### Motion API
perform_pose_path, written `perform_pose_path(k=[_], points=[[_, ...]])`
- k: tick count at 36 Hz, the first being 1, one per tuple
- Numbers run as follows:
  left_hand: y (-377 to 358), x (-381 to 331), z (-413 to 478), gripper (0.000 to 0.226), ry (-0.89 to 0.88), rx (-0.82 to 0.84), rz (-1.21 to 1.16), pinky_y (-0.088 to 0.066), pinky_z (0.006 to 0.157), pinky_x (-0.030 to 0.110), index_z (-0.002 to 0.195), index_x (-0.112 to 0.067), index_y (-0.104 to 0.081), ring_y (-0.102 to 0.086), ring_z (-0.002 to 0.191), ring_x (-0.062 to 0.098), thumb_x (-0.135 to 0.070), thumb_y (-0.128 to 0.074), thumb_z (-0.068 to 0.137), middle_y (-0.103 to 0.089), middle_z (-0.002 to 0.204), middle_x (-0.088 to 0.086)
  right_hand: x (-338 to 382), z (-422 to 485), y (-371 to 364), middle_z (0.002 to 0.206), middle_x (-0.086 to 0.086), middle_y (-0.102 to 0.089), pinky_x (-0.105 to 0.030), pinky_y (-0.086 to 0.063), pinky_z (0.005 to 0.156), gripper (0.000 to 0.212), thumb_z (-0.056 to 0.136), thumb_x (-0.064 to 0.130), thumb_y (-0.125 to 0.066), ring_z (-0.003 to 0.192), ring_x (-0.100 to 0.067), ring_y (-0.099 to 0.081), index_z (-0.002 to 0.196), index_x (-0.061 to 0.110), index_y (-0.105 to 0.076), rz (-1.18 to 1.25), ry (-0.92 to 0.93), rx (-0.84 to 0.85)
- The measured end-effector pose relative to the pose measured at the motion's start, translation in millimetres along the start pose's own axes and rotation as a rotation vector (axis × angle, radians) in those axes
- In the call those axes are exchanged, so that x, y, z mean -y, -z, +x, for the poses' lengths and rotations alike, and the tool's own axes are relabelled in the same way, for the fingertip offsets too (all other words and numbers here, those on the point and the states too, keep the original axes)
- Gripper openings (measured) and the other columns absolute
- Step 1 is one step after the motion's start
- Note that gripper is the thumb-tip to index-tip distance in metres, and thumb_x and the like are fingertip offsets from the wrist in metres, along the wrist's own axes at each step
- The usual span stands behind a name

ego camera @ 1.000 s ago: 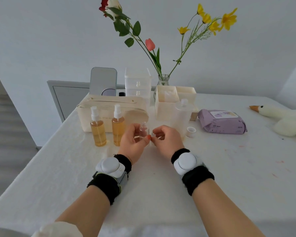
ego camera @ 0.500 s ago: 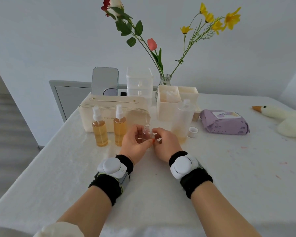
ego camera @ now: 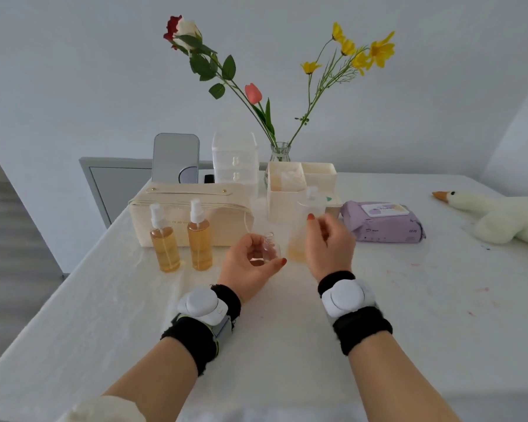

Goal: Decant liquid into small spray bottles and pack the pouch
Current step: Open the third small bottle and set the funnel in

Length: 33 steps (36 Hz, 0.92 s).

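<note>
- my right hand has come off the small clear bottle. half a second back it was working at the neck; now it is up and to the right, just in front of the big refill bottle.
- its fingers are loosely curled and blurred. can't tell whether they pinch anything.
- my left hand still curls round the small bottle, upright, low over the table. the threaded neck shows bare and the bottle looks empty.
- my reading: the neck is open, so the pour comes next. the refill bottle has only a little amber left at the bottom.
- two filled spray bottles stand unmoved in front of the pouch. nothing is packed yet.
</note>
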State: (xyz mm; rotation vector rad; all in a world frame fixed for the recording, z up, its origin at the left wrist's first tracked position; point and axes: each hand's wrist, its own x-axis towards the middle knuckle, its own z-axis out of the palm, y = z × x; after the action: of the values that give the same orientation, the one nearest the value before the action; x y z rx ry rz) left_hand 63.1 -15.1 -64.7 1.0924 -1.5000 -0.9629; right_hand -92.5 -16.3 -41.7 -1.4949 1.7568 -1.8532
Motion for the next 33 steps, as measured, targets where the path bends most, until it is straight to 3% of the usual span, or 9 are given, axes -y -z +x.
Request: perform_pose_path(k=[3, 6, 9, 14, 18, 21, 26, 30, 33], points=[[-13, -3, 0, 0.033, -0.006, 0.014, 0.029, -0.060, 0.082, 0.026, 0.102, -0.015, -0.064, -0.070, 0.087, 0.011, -0.013, -0.086, 0.078, -0.072, 0.093, -0.001, -9, 16, 11, 0.050, -0.002, -0.047, -0.034, -0.036, 0.052, 0.042, 0.092, 0.032, -0.057, 0.052, -0.010, -0.040, 0.058, 0.011, -0.044, 0.117, -0.135, -0.105], [-21, -4, 1, 0.032, -0.001, 0.014, 0.048, -0.058, 0.080, 0.022, 0.100, -0.017, -0.063, -0.068, 0.083, 0.005, -0.012, -0.086, 0.078, -0.070, 0.091, -0.005, -16, 36, 16, 0.046, 0.006, -0.038, -0.033, -0.032, 0.056, 0.040, 0.086, 0.035, -0.052, 0.052, -0.010, -0.032, 0.056, 0.013, -0.038, 0.158, -0.220, -0.204], [-24, -1, 1, 0.031, 0.007, 0.018, 0.066, -0.058, 0.079, 0.023, 0.101, -0.012, -0.063, -0.069, 0.085, 0.010, -0.010, -0.084, 0.079, -0.069, 0.090, -0.004, -28, 59, 16, 0.058, 0.004, -0.050, -0.033, -0.037, 0.066, 0.034, 0.091, 0.029, -0.056, 0.064, -0.019, -0.044, 0.065, 0.006, -0.053, 0.135, -0.291, -0.212], [-28, 5, 2, 0.032, -0.014, 0.005, 0.081, -0.057, 0.077, 0.018, 0.104, -0.007, -0.063, -0.067, 0.086, 0.007, -0.010, -0.084, 0.080, -0.070, 0.095, 0.002, -44, 88, 10, 0.080, 0.008, -0.067, -0.021, -0.041, 0.061, 0.011, 0.093, 0.022, -0.061, 0.075, -0.009, -0.062, 0.085, 0.019, -0.069, 0.052, -0.318, -0.056], [-30, 7, 5, 0.034, 0.010, -0.025, 0.072, -0.058, 0.080, 0.022, 0.104, -0.010, -0.064, -0.068, 0.088, 0.009, -0.013, -0.086, 0.078, -0.071, 0.096, 0.001, -52, 100, 5, 0.084, 0.005, -0.072, -0.013, -0.047, 0.061, 0.014, 0.093, 0.016, -0.061, 0.069, -0.001, -0.068, 0.097, 0.021, -0.073, 0.008, -0.246, 0.048], [-32, 10, 8, 0.038, 0.029, -0.034, 0.084, -0.058, 0.080, 0.021, 0.105, -0.014, -0.064, -0.068, 0.088, 0.008, -0.016, -0.089, 0.076, -0.071, 0.096, -0.002, -56, 109, 0, 0.084, -0.001, -0.071, -0.025, -0.051, 0.068, 0.012, 0.093, 0.017, -0.064, 0.071, -0.015, -0.066, 0.097, 0.024, -0.072, -0.041, -0.155, 0.109], [-33, 14, 8, 0.039, 0.055, -0.042, 0.066, -0.057, 0.077, 0.019, 0.101, -0.019, -0.064, -0.068, 0.088, 0.007, -0.017, -0.091, 0.072, -0.072, 0.095, -0.001, -58, 124, -9, 0.079, 0.003, -0.065, -0.041, -0.058, 0.074, 0.016, 0.092, 0.015, -0.070, 0.072, -0.017, -0.060, 0.107, 0.019, -0.074, -0.110, -0.085, 0.231], [-33, 16, 10, 0.039, 0.071, -0.039, 0.046, -0.058, 0.079, 0.023, 0.099, -0.019, -0.064, -0.069, 0.089, 0.011, -0.016, -0.091, 0.071, -0.072, 0.094, 0.001, -56, 131, -12, 0.081, 0.003, -0.063, -0.032, -0.052, 0.075, 0.028, 0.088, 0.012, -0.073, 0.073, -0.015, -0.058, 0.116, 0.018, -0.072, -0.139, -0.006, 0.330], [-33, 15, 9, 0.040, 0.080, -0.030, 0.039, -0.058, 0.079, 0.022, 0.098, -0.020, -0.064, -0.069, 0.088, 0.011, -0.015, -0.092, 0.070, -0.071, 0.095, -0.001, -54, 133, -14, 0.077, 0.007, -0.058, -0.018, -0.043, 0.063, 0.037, 0.084, 0.017, -0.074, 0.066, -0.005, -0.052, 0.121, 0.017, -0.070, -0.103, 0.030, 0.391]])
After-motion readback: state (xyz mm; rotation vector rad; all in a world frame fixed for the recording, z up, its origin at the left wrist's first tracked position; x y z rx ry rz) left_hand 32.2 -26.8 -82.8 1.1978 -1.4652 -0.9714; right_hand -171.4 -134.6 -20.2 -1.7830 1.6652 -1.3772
